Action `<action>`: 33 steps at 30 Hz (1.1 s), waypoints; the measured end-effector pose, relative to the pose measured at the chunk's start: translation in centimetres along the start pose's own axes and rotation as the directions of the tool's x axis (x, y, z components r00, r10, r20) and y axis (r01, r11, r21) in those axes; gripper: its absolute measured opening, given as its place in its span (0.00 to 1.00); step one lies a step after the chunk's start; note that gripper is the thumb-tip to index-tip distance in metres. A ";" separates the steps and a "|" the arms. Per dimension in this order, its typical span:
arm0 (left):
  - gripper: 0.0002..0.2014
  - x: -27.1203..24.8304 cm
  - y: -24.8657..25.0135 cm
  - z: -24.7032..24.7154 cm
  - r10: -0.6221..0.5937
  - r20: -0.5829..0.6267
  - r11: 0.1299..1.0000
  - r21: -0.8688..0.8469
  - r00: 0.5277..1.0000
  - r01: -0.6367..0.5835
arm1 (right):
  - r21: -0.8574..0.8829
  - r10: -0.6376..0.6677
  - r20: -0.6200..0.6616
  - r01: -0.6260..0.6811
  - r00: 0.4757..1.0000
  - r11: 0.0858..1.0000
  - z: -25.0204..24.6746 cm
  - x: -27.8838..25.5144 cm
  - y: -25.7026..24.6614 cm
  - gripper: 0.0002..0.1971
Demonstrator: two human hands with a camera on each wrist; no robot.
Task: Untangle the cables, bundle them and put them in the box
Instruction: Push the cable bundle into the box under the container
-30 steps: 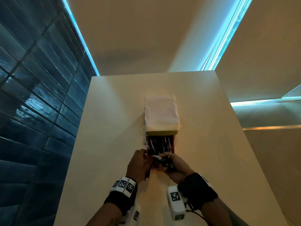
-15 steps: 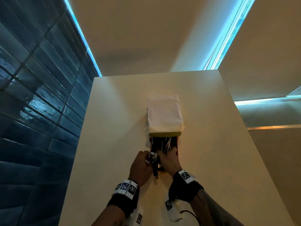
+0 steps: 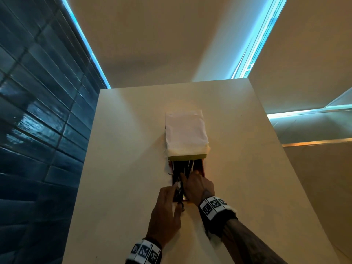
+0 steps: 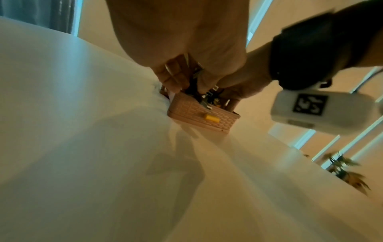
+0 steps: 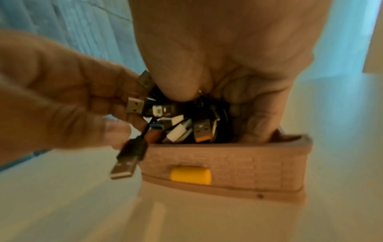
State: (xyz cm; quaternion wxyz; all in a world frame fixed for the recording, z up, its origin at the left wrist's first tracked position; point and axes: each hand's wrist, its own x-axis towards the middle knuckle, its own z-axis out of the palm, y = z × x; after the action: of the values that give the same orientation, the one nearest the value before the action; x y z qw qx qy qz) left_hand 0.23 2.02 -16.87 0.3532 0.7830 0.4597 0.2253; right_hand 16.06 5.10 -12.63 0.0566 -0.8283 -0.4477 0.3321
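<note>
A pink woven-pattern box (image 5: 238, 165) with a yellow latch (image 5: 190, 176) stands on the white table (image 3: 123, 168), its white lid (image 3: 185, 130) flipped open behind it. My right hand (image 5: 215, 111) reaches down into the box, thumb and fingers curled round a bundle of black and white cables (image 5: 182, 129). My left hand (image 5: 132, 114) pinches plugs at the bundle's left side. One black USB plug (image 5: 126, 163) dangles outside the front wall. In the head view both hands, left hand (image 3: 176, 187) and right hand (image 3: 188, 178), sit over the box (image 3: 202, 168).
A dark blue tiled wall (image 3: 38, 130) runs along the table's left side. The table's right edge drops off near a ledge (image 3: 304, 143). A potted plant (image 4: 344, 170) shows beyond the table in the left wrist view.
Both hands moved forward from the box's front edge. The right hand turned palm down and went into the box with the bundle; the left hand followed at its side.
</note>
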 end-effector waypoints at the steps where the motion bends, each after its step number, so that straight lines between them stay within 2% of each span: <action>1: 0.31 -0.4 -0.1 0.1 0.016 0.019 0.999 0.034 1.000 -0.017 | -0.063 -0.043 0.026 0.044 0.999 0.997 -0.1 -0.1 0.0 0.25; 3: 0.33 -0.3 -0.1 0.2 0.036 0.035 0.992 0.119 0.999 -0.040 | -0.113 -0.094 0.120 0.107 0.988 0.988 -0.8 -0.5 -0.4 0.22; 5: 0.30 0.8 0.4 -0.1 0.052 0.077 0.972 0.226 0.996 -0.068 | -0.045 -0.120 0.208 0.132 0.971 0.990 -2.0 -0.9 -0.9 0.21; 7: 0.28 2.0 0.8 -0.2 0.088 0.114 0.931 0.343 0.990 -0.122 | 0.032 -0.168 0.214 0.165 0.962 0.986 -2.6 -0.8 -0.9 0.17; 10: 0.27 3.1 0.6 -0.3 0.109 0.129 0.890 0.428 0.986 -0.154 | -0.074 -0.216 0.203 0.235 0.955 0.969 -3.5 -1.8 -0.1 0.13; 12: 0.26 3.3 0.3 -0.5 0.078 0.129 0.902 0.413 0.989 -0.126 | -0.109 -0.227 0.119 0.240 0.967 0.965 -3.4 -3.0 0.9 0.13; 13: 0.26 3.4 0.3 -0.7 0.058 0.137 0.910 0.399 0.989 -0.109 | -0.075 -0.240 0.026 0.241 0.970 0.968 -3.3 -3.7 1.5 0.12; 15: 0.27 3.6 0.4 -1.0 0.000 0.162 0.920 0.386 0.987 -0.064 | -0.037 -0.348 -0.158 0.347 0.924 0.937 -2.3 -4.7 2.6 0.16; 16: 0.28 3.9 0.6 -1.2 -0.038 0.165 0.928 0.371 0.985 -0.026 | -0.044 -0.408 -0.187 0.407 0.894 0.912 -1.5 -4.9 3.4 0.19; 17: 0.27 4.2 0.9 -1.3 -0.080 0.158 0.940 0.340 0.984 0.022 | -0.072 -0.464 -0.193 0.459 0.864 0.885 -0.9 -5.1 4.2 0.22; 20: 0.23 5.2 2.1 -1.1 -0.160 0.086 0.961 0.241 0.983 0.135 | -0.147 -0.531 -0.168 0.512 0.831 0.846 0.4 -4.7 6.5 0.33; 24: 0.15 5.5 2.5 0.1 -0.100 0.040 0.982 0.162 0.994 0.092 | -0.221 -0.557 -0.081 0.530 0.827 0.819 0.4 -4.3 7.8 0.42; 27: 0.16 5.4 2.2 0.3 -0.050 0.063 0.992 0.122 0.997 0.042 | -0.275 -0.576 -0.022 0.549 0.817 0.789 0.6 -4.5 8.1 0.39; 31: 0.29 4.7 1.1 -1.0 0.013 0.241 0.994 0.104 0.970 -0.039 | -0.305 -0.590 -0.028 0.556 0.807 0.773 0.9 -4.8 8.2 0.35; 33: 0.31 4.7 1.0 -1.2 0.017 0.253 0.990 0.129 0.967 -0.051 | -0.300 -0.575 -0.050 0.537 0.816 0.788 0.6 -4.8 8.0 0.31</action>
State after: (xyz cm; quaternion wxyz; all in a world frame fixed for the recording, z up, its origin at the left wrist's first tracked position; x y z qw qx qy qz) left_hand 2.23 6.22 -15.16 0.3512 0.8350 0.4119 0.0989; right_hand 19.53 -3.48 -13.84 0.0686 -0.6798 -0.7083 0.1776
